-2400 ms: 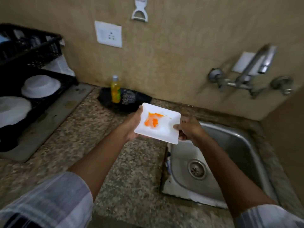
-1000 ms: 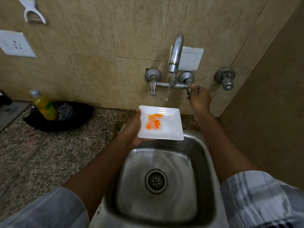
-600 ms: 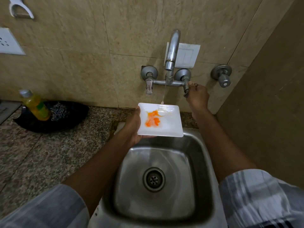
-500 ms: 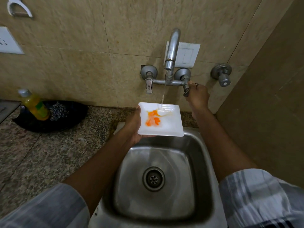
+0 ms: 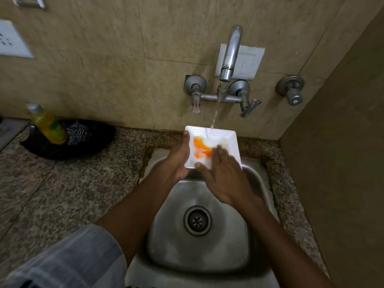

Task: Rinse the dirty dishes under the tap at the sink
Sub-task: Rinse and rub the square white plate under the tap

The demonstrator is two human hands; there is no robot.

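Square white plate point(image 5: 226, 140) with orange smear, over steel sink point(image 5: 257, 183), under running tap point(image 5: 229, 57). Left hand point(image 5: 176, 161) gripping left edge; right hand point(image 5: 223, 177) flat, fingers straight, on plate right of smear.

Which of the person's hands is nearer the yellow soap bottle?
Left. The left hand grips the white square plate's edge, on the yellow soap bottle's side; the right hand rests on the plate, farther away.

I see the plate point(image 5: 232, 140) held over the back rim of the sink point(image 5: 259, 183), under the tap point(image 5: 229, 57) — left hand point(image 5: 178, 161) at its left edge, right hand point(image 5: 224, 175) flat on top. Left on the surface point(image 5: 62, 194) — a bottle point(image 5: 48, 124) in a tray point(image 5: 93, 140).
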